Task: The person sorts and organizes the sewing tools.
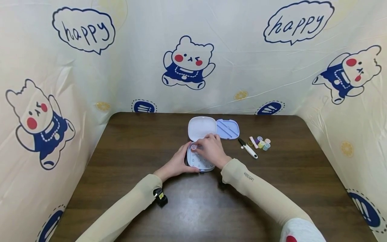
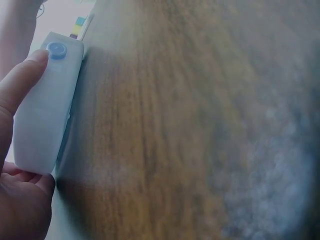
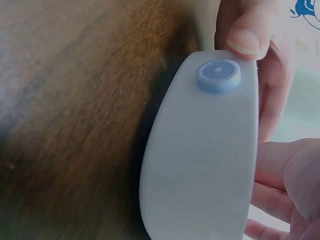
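Observation:
A white sewing-kit case [image 1: 202,169] lies opened on the table, its lid [image 1: 202,129] tipped back behind it. My left hand [image 1: 176,163] grips the case from the left, thumb at the front beside a round blue button [image 3: 218,76] and fingers around the far side. Inside sits a pale tray [image 1: 201,163] with rows of small pegs. Over the tray's far left part, my right hand [image 1: 210,148] pinches a small pale pink spool [image 1: 193,147]. In the right wrist view the spool is hidden behind the case wall.
A lavender slotted tray [image 1: 228,129] lies right of the lid. Farther right are a black-and-white handled tool [image 1: 248,148], a pink-and-white stick [image 1: 253,142] and several small thread spools [image 1: 261,144]. A printed cloth [image 1: 223,84] hangs behind the brown table [image 1: 136,148].

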A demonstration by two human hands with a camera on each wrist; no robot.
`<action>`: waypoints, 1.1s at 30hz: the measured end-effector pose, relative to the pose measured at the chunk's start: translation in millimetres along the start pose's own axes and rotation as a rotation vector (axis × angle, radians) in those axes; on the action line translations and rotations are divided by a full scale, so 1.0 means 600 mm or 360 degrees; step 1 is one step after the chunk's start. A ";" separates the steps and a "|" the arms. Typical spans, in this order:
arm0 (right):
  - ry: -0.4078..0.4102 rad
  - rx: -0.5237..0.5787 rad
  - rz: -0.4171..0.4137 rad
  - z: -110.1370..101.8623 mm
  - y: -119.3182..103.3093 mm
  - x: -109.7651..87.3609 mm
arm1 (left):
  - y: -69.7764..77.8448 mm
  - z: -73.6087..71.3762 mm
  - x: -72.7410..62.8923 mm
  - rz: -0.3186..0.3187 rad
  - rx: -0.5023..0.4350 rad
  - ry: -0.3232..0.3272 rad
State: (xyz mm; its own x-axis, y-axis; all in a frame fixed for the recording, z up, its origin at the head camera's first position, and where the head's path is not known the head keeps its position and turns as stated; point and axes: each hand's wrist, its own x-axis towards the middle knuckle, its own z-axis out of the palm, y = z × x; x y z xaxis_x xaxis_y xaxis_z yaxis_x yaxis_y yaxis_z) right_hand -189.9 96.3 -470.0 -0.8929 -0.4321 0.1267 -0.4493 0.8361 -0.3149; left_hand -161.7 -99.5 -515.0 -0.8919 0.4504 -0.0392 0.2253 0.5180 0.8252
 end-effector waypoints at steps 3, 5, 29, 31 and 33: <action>0.0014 0.0029 0.0013 -0.006 0.002 -0.005 | -0.002 -0.001 0.002 0.0009 0.0003 0.0003; 0.0031 0.0028 0.0019 -0.009 0.004 -0.008 | -0.003 -0.001 0.003 0.0008 0.0003 0.0003; 0.0286 0.0244 0.0082 -0.037 0.071 -0.078 | 0.003 -0.006 0.001 -0.0102 -0.0022 -0.0044; 0.0275 0.0259 0.0108 -0.039 0.076 -0.084 | 0.002 -0.004 0.001 -0.0108 -0.0024 -0.0036; 0.0266 0.0273 0.0136 -0.040 0.082 -0.090 | 0.001 -0.002 0.000 -0.0108 -0.0027 -0.0027</action>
State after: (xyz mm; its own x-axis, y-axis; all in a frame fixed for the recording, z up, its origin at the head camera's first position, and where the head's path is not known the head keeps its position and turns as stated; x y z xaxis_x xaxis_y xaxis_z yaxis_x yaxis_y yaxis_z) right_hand -164.2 169.0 -469.9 -0.9264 -0.2886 0.2418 -0.3730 0.7913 -0.4844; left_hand -161.7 -99.9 -513.8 -0.8980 0.4273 -0.1049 0.1578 0.5355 0.8297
